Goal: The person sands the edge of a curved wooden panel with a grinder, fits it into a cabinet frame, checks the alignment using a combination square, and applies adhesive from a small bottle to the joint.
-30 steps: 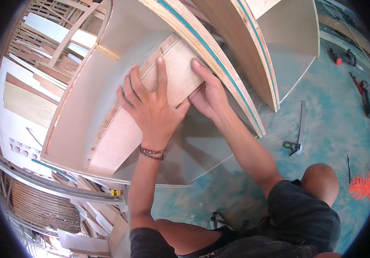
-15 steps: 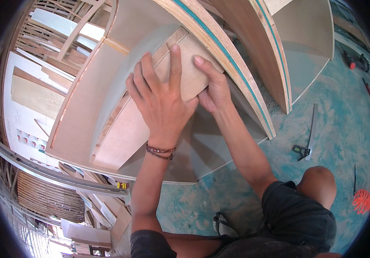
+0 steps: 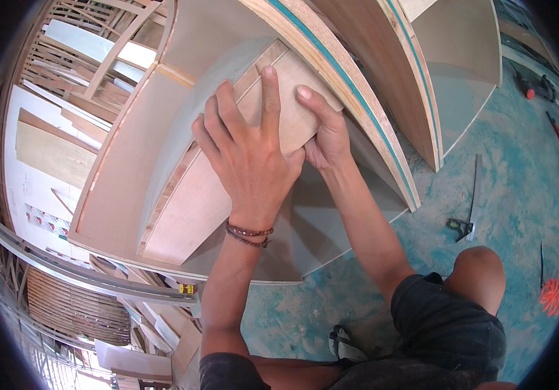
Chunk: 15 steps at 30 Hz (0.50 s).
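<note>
A pale plywood piece [image 3: 302,67] lies over a slanted wooden panel [image 3: 180,232] inside a large curved wooden frame. My left hand [image 3: 251,159] is spread across the plywood, fingers apart and pressed down on its face; two beaded bracelets circle that wrist. At the right edge of the same piece, my right hand [image 3: 329,140] pinches it, thumb on top and the other fingers hidden beneath. Just beyond my right hand runs a curved wooden rib [image 3: 357,91] with a teal stripe along its edge. The left thumb lies close to the right hand.
A second striped curved rib [image 3: 416,71] stands farther right. On the teal-stained floor lie a combination square [image 3: 472,201], a coiled orange hose [image 3: 556,298] and a power tool [image 3: 533,90]. A metal rail [image 3: 91,270] crosses the left side, near stacked wood strips and boards.
The view has shifted slightly. Both hands keep nearly the same hold on the plywood piece, and nothing has been let go.
</note>
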{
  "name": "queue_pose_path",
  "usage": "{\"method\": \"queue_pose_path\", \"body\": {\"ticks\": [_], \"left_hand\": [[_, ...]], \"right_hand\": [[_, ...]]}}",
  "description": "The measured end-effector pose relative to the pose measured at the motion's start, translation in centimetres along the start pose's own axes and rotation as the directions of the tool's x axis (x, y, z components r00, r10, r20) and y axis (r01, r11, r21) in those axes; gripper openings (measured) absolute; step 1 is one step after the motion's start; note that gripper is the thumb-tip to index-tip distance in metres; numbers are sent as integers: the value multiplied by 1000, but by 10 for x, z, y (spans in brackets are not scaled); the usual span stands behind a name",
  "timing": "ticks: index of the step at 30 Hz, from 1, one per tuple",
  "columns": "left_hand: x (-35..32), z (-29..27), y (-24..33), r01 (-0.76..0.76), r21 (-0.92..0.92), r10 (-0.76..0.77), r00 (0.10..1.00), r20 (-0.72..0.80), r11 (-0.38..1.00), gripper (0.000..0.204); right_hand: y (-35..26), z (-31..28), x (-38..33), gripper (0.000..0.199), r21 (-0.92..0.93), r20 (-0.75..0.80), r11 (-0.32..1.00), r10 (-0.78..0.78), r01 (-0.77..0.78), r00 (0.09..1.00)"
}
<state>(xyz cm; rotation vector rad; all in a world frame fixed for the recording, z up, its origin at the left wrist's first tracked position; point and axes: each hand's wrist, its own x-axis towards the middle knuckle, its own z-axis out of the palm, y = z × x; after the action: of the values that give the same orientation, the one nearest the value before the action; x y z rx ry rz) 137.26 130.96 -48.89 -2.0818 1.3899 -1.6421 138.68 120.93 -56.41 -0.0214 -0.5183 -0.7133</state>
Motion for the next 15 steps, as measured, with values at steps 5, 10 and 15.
{"method": "queue_pose_path", "body": {"ticks": [5, 10, 15], "left_hand": [[1, 5, -1, -14, 17, 15, 999, -46, 1000, 98], [0, 9, -5, -16, -2, 16, 994, -104, 1000, 99], [-7, 11, -6, -2, -21, 0, 997, -81, 1000, 102]], "right_hand": [[-4, 2, 1, 55, 6, 25, 1000, 14, -14, 1000], [-5, 3, -2, 57, -58, -50, 997, 56, -59, 997], [-9, -33, -55, 50, -372, -248, 924, -14, -82, 969]]}}
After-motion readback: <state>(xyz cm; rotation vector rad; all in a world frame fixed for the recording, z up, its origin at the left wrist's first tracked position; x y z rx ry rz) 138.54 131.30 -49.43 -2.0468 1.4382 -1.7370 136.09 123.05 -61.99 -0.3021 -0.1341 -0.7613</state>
